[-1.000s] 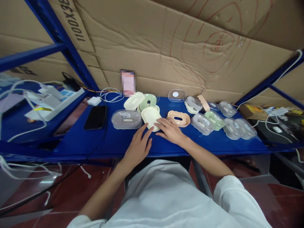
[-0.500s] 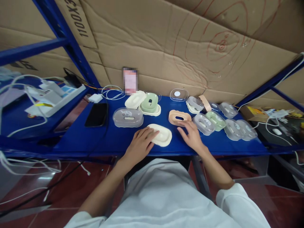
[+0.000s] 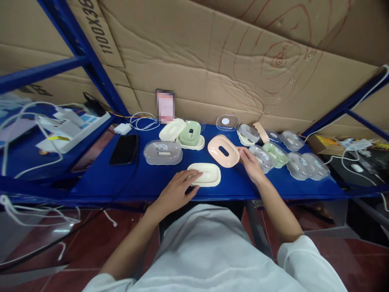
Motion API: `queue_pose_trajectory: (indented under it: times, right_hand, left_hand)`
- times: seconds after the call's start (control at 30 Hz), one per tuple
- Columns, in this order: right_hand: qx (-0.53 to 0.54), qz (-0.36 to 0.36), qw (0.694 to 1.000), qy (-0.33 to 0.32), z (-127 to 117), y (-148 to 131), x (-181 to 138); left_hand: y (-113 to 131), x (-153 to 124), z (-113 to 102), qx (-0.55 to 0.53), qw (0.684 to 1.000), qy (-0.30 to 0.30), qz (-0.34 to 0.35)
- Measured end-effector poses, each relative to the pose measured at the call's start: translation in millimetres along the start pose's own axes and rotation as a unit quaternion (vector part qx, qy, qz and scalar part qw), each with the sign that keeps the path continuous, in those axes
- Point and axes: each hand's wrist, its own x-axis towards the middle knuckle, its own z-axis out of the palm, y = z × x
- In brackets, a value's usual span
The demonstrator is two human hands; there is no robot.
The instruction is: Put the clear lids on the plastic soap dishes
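Observation:
My left hand (image 3: 179,188) is at the left end of a cream soap dish tray (image 3: 209,175) on the blue table. Its fingers lie over the rim and the thumb is at the near edge. In my right hand (image 3: 251,165) is a peach soap dish insert (image 3: 217,152) with an oval slot, gripped by its right end. The insert is lifted and tilted above the table, right behind the cream tray. A lidded grey soap dish (image 3: 163,153) stands to the left. Behind it, a green insert (image 3: 190,134) sits on a cream tray, beside another cream piece (image 3: 172,129).
Several lidded soap dishes (image 3: 294,165) stand at the right. A clear lid (image 3: 227,123) lies near the cardboard wall (image 3: 182,48). A black phone (image 3: 123,150) lies at the left, and a blurred-out screen (image 3: 165,106) leans behind. Blue frame bars (image 3: 82,61) flank the table.
My right hand has taken hold of the peach insert, raised it off the table and tilted it. The cream tray has turned slightly under my left hand.

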Motion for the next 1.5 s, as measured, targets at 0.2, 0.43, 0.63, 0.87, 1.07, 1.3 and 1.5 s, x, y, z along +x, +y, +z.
queue_pose_trajectory:
  times: [0.2,0.43,0.63,0.87,1.07,1.3,1.5]
  right_hand:
    - [-0.174,-0.115,0.977,0.043,13.3,-4.0,20.3]
    - [-0.360,-0.211,0.904,-0.096,34.4,-12.1,9.0]
    - [-0.222,-0.241,0.935,-0.134,19.9,-16.3,12.5]
    - [-0.155,-0.308,0.909,-0.232,20.8,-31.1,-32.1]
    - [-0.239,-0.338,0.891,-0.188,35.8,-22.5,-57.8]
    - [-0.280,-0.295,0.898,-0.169,31.7,-26.8,12.2]
    - [-0.389,-0.190,0.892,-0.126,66.1,-11.8,118.5]
  left_hand:
    - [-1.4,0.9,-1.3,0.006,1.000,-0.001,0.019]
    - [-5.3,1.2,1.8,-0.018,0.999,0.031,0.019]
    - [-2.8,1.9,1.7,-0.035,0.997,0.063,-0.022]
    - [-7.0,2.9,3.1,-0.006,0.997,0.078,0.016]
    - [-10.5,3.8,8.0,0.008,0.997,0.055,0.049]
    - [-10.0,4.0,8.7,0.005,0.996,0.064,0.055]
    - [-6.9,4.5,3.5,0.001,0.997,0.053,0.049]
